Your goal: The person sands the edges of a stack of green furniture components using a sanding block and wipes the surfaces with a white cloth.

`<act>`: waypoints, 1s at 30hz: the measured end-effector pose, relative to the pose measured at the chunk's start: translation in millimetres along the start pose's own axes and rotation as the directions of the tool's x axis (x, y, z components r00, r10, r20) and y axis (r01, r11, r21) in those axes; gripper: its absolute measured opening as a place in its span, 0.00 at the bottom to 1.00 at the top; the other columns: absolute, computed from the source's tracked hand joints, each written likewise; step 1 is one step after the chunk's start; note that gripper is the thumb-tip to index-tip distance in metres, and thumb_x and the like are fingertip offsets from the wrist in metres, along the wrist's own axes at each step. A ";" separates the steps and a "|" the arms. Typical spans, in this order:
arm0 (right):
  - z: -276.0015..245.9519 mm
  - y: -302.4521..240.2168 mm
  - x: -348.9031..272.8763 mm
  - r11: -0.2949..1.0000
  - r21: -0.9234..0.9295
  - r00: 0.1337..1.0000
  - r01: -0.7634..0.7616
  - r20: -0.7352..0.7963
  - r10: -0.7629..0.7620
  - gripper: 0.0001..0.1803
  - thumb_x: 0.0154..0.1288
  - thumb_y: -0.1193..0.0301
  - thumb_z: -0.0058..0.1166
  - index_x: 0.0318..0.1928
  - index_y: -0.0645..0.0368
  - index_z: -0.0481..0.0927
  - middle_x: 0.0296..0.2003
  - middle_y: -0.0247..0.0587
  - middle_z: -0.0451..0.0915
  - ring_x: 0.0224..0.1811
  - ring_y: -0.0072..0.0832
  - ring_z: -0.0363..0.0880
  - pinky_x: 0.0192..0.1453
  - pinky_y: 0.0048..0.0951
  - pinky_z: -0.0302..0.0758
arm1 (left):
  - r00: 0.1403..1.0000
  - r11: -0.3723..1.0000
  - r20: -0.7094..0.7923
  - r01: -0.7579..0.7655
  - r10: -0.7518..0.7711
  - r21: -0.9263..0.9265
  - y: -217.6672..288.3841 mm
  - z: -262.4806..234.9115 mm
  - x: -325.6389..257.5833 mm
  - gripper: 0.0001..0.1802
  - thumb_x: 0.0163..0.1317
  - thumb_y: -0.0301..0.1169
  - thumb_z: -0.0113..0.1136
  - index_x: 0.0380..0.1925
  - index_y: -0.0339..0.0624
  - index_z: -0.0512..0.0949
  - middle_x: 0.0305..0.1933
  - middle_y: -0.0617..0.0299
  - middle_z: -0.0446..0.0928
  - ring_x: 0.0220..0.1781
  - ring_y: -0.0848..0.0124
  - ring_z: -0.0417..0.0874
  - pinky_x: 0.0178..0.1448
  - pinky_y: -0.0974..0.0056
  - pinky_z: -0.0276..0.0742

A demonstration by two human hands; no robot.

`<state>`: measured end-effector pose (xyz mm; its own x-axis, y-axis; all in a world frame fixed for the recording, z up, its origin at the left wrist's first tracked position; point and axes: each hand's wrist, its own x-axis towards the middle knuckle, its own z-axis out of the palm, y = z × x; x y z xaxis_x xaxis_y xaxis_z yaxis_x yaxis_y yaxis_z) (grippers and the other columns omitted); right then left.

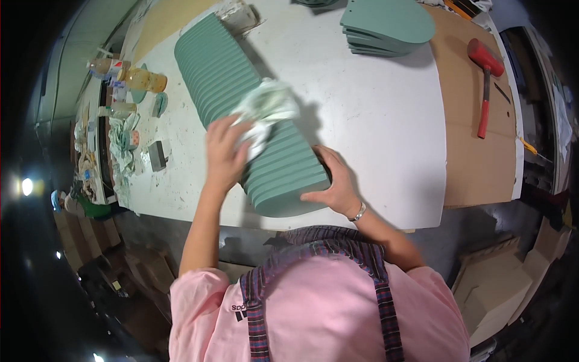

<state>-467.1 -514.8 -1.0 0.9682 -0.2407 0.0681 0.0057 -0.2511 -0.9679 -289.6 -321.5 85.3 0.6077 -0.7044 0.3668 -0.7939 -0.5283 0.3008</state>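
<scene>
A long row of green rounded panels [218, 72], packed tightly face to face, lies at a slant across the white table. My left hand [226, 148] is closed on a crumpled white cloth [271, 102] stained pale green, which rests on the upper edges of the panels about halfway along the row. At the near right end, my right hand [336, 184] grips the stack, its thumb on the end panel's face and its fingers round the right side. The cloth hides some of the panel edges beneath it.
More green panels [389, 24] are piled at the far right. A red mallet [485, 84] lies on brown cardboard [476, 163]. Bottles [143, 79], stained rags [122, 145] and a small grey block [158, 155] are along the left side of the white table [386, 133].
</scene>
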 end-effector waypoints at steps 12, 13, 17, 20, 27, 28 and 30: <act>3.0 5.9 -2.6 1.000 0.024 0.999 0.005 0.035 -0.005 0.58 0.36 0.52 0.78 0.65 0.70 0.65 0.61 0.53 0.69 0.63 0.40 0.70 0.67 0.34 0.67 | 0.982 0.962 0.108 0.175 -0.155 -0.208 -0.3 -20.6 -32.2 0.21 0.56 0.29 0.60 0.51 0.41 0.80 0.64 0.48 0.72 0.66 0.50 0.70 0.70 0.52 0.62; 3.6 5.4 -3.7 1.000 0.014 0.999 0.002 0.035 -0.002 0.58 0.36 0.52 0.78 0.65 0.70 0.65 0.61 0.53 0.69 0.63 0.40 0.70 0.67 0.34 0.67 | 0.974 0.971 0.122 0.205 -0.190 -0.124 4.8 -3.2 -37.9 0.23 0.58 0.29 0.59 0.56 0.42 0.78 0.67 0.48 0.69 0.69 0.49 0.67 0.72 0.52 0.59; 3.8 6.7 -1.9 1.000 0.026 1.000 0.011 0.011 -0.011 0.58 0.36 0.52 0.78 0.66 0.69 0.64 0.61 0.52 0.70 0.62 0.40 0.71 0.67 0.35 0.67 | 0.913 0.735 0.013 0.337 -0.409 -0.588 0.9 -7.2 -90.5 0.22 0.60 0.22 0.57 0.56 0.35 0.76 0.64 0.51 0.72 0.68 0.60 0.70 0.67 0.59 0.68; 3.5 8.4 -3.2 1.000 0.008 1.000 0.012 0.019 -0.012 0.58 0.37 0.52 0.78 0.66 0.69 0.64 0.60 0.52 0.70 0.62 0.39 0.71 0.67 0.35 0.67 | 0.551 0.527 -0.004 0.796 -0.835 -0.296 -3.6 -18.9 -105.6 0.20 0.59 0.20 0.59 0.53 0.36 0.78 0.59 0.54 0.76 0.65 0.65 0.72 0.60 0.63 0.74; 9.0 10.8 -5.0 0.987 0.154 0.997 -0.038 0.065 0.028 0.56 0.39 0.58 0.79 0.67 0.67 0.63 0.57 0.44 0.73 0.60 0.31 0.72 0.65 0.32 0.68 | 0.979 0.980 -0.097 0.169 -0.179 -0.105 26.8 0.1 -112.4 0.21 0.53 0.17 0.58 0.49 0.42 0.82 0.58 0.53 0.76 0.56 0.56 0.76 0.62 0.57 0.70; 9.2 11.2 -4.1 0.986 0.160 0.997 -0.050 0.063 0.040 0.55 0.39 0.58 0.79 0.66 0.67 0.63 0.56 0.44 0.74 0.59 0.31 0.72 0.64 0.32 0.68 | 0.912 0.880 -0.092 0.354 -0.399 -0.316 28.7 -1.7 -115.5 0.21 0.54 0.15 0.56 0.48 0.41 0.82 0.57 0.52 0.77 0.55 0.58 0.77 0.61 0.59 0.72; 9.0 12.0 -6.1 0.985 0.158 0.996 -0.072 0.065 0.062 0.55 0.39 0.59 0.79 0.66 0.67 0.63 0.55 0.43 0.74 0.58 0.31 0.73 0.64 0.32 0.69 | 0.752 0.661 -0.019 0.566 -0.659 -0.492 31.3 -4.4 -119.0 0.21 0.56 0.12 0.51 0.47 0.39 0.82 0.53 0.52 0.80 0.52 0.65 0.81 0.56 0.65 0.75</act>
<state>-470.7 -507.9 -15.3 0.9809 -0.1946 -0.0083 -0.0246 -0.0815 -0.9964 -386.7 -252.1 54.9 0.9804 -0.1730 0.0943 -0.1716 -0.5148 0.8400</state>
